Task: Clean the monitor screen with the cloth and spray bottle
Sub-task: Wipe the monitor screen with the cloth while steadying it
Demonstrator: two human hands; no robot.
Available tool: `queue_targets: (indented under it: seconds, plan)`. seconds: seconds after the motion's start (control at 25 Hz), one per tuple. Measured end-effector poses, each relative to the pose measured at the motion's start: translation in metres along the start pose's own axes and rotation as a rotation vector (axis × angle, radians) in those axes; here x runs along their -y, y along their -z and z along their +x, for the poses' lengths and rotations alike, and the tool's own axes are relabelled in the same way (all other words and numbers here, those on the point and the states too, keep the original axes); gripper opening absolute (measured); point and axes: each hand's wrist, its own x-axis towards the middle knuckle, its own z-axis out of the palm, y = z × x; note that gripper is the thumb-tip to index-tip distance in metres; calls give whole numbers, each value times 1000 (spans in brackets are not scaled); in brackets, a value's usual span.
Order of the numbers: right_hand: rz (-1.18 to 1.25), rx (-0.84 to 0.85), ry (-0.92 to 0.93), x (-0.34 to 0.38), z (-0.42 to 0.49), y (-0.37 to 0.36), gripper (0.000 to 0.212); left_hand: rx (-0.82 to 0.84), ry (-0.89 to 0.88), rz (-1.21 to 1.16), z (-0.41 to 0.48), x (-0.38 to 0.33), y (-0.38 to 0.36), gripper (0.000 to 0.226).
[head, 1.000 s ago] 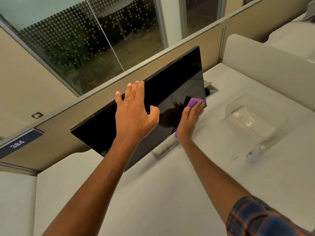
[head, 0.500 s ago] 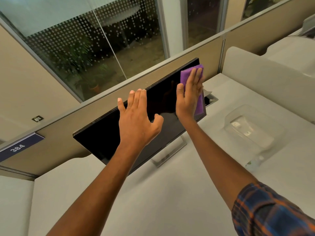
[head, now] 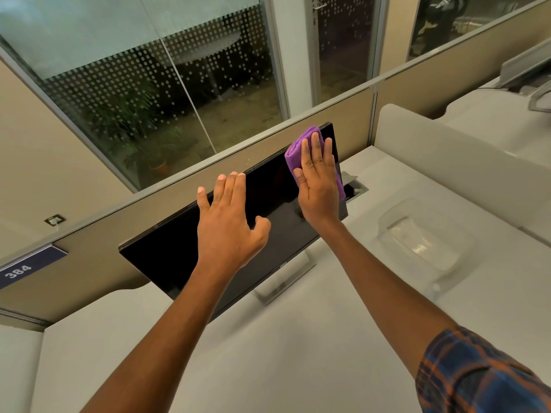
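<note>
Your right hand presses the purple cloth flat-fingered against the monitor screen's upper right. Your left hand steadies its top edge, fingers straight and together, thumb spread.

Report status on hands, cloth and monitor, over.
Left hand open, at monitor top edge. Right hand flat, pressing purple cloth on its upper right corner. Nothing blocking.

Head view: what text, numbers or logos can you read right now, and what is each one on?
"384": white digits on the dark blue sign fixed to the partition, far left.
Logo on the bottom bezel of the monitor: too small and blurred to read.
Nothing else is legible.
</note>
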Motion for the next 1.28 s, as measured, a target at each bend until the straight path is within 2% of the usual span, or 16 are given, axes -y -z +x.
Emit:
queue_targets:
  seconds: [0.2,0.4,0.56,1.12,1.28]
  plan:
    - [-189,-7,31,-22,15,19,58,-3,34,-41,0,-5,1,80]
    - [16,95,99,-38,16,30,62,3,84,-73,0,-12,4,76]
    - [-12,146,202,-57,13,33,69,-26,164,-104,1,-25,8,74]
    - [171,166,364,-82,35,50,52,81,276,-146,0,-32,15,77]
    - [120,160,337,-102,34,73,51,-60,335,-201,-5,-40,2,74]
